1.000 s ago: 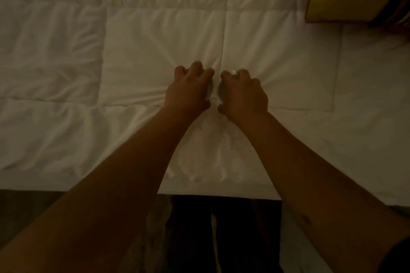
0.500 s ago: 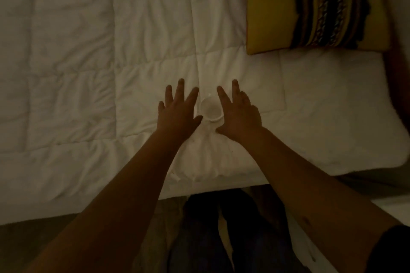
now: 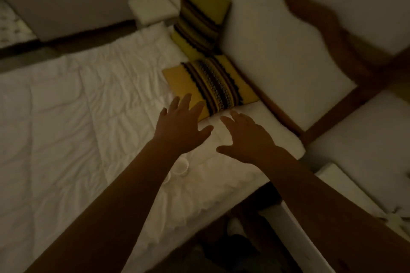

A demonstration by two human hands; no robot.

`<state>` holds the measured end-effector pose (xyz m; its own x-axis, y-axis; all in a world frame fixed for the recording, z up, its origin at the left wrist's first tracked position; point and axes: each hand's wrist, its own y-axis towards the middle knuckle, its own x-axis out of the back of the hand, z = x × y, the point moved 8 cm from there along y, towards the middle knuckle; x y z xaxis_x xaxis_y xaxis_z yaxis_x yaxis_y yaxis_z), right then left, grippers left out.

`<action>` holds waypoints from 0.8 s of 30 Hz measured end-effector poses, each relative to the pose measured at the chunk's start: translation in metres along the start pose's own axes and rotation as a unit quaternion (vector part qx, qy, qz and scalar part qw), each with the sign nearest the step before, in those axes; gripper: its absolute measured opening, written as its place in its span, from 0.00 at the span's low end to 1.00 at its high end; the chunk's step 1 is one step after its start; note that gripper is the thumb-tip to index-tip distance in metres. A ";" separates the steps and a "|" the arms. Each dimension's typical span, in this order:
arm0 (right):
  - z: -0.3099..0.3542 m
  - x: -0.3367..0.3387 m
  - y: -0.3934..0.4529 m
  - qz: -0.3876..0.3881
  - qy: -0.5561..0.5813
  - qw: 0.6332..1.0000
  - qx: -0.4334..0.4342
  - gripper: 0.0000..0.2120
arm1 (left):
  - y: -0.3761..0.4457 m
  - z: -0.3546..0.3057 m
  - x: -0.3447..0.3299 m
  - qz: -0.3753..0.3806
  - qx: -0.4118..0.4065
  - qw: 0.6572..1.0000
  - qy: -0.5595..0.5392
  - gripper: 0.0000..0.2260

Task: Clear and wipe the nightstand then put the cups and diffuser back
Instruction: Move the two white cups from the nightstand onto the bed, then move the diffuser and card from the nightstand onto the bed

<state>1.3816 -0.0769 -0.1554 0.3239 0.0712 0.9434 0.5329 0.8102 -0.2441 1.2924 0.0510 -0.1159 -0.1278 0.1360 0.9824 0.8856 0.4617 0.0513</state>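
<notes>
1. A cup (image 3: 181,166) stands on the bed (image 3: 73,122) near its near edge, partly behind the left forearm; a second cup's rim (image 3: 168,178) shows just left of it.
2. The left hand (image 3: 180,126) and right hand (image 3: 247,139) hang side by side over the bed, beyond the cups, fingers spread, holding nothing.
3. One cushion (image 3: 213,87) lies at the bed's head edge, just beyond the hands.
4. A second cushion (image 3: 203,22) leans against the headboard (image 3: 277,51) behind the first.
5. A nightstand (image 3: 346,186) stands off the bed's near right corner.
6. Another nightstand (image 3: 153,8) stands past the bed's far edge.

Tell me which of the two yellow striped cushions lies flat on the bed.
The nearer cushion, just beyond the left hand, lies flat on the quilt. The farther cushion leans upright against the headboard.
</notes>
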 end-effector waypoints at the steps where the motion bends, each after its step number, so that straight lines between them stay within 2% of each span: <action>1: 0.000 0.017 -0.014 -0.020 0.013 1.000 -0.002 0.42 | -0.003 -0.012 0.017 -0.011 -0.015 1.000 0.000 0.33; 6: -0.015 0.077 -0.077 -0.109 0.042 0.993 -0.026 0.41 | -0.004 -0.075 0.067 -0.027 -0.081 0.996 -0.025 0.32; 11: -0.089 0.092 -0.150 -0.151 0.051 0.979 -0.123 0.41 | 0.008 -0.172 0.069 -0.011 -0.171 0.985 -0.031 0.33; 14: -0.156 0.086 -0.206 -0.161 0.065 0.958 -0.227 0.40 | 0.006 -0.247 0.057 -0.005 -0.249 0.968 -0.043 0.31; 17: -0.227 0.070 -0.279 -0.167 0.075 0.925 -0.334 0.38 | -0.006 -0.337 0.029 0.049 -0.321 0.944 -0.058 0.31; 24: -0.314 0.027 -0.396 -0.160 0.087 0.865 -0.467 0.39 | -0.038 -0.470 -0.031 0.104 -0.424 0.899 -0.044 0.32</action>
<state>1.4250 -0.5790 -0.1036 0.1118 -0.2248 0.9680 0.9902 -0.0567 -0.1276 1.4724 -0.3825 -0.0645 0.0774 0.2275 0.9707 0.9118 -0.4099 0.0234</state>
